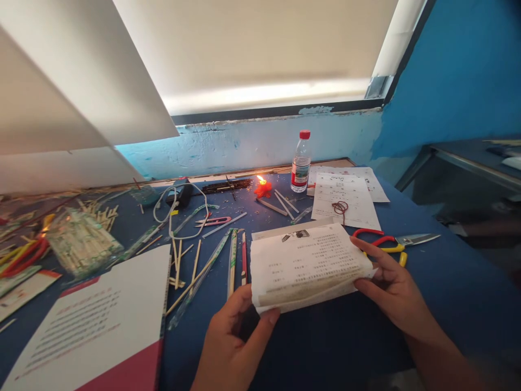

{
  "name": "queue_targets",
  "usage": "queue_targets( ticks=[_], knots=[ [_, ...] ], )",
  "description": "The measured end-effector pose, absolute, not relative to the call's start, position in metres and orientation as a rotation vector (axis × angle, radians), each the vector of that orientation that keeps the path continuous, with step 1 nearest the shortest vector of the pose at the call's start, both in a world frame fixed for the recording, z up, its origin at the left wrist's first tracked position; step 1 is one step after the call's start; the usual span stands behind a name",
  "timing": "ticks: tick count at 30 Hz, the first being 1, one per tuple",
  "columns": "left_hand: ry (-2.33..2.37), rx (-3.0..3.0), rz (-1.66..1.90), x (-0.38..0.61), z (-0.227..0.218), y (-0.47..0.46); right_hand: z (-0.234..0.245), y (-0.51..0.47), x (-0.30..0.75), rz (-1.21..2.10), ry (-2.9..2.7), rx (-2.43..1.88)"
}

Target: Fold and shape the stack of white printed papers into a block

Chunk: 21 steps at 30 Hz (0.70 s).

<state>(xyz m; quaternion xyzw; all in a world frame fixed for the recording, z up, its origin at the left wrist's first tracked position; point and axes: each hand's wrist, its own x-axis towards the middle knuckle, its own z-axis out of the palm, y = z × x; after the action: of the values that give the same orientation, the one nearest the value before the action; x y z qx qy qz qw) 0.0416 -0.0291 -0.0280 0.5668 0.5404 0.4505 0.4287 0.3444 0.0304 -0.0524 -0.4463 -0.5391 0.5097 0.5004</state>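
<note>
A folded printed paper sheet is held just above the blue table, near its front. My left hand pinches the sheet's lower left corner between thumb and fingers. My right hand grips its right edge, fingers curled round the fold. Both hands are closed on the paper. Wooden sticks and wrapped chopsticks lie on the table just left of the sheet.
A lit red candle burns at the back centre beside a water bottle. Scissors and pliers lie right of the paper. More printed sheets, a white cable, a stick bag and a booklet surround.
</note>
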Motion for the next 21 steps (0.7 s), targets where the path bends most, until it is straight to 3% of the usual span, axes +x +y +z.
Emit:
queue_targets(
  ticks=[14, 21],
  knots=[
    [1.48, 1.412, 1.096, 0.04, -0.022, -0.031, -0.058, 0.029, 0.349, 1.226, -1.292, -1.079],
    [1.809, 1.747, 1.037, -0.001, 0.017, -0.022, -0.053, 0.03, 0.347, 1.278, -1.294, -1.02]
  ],
)
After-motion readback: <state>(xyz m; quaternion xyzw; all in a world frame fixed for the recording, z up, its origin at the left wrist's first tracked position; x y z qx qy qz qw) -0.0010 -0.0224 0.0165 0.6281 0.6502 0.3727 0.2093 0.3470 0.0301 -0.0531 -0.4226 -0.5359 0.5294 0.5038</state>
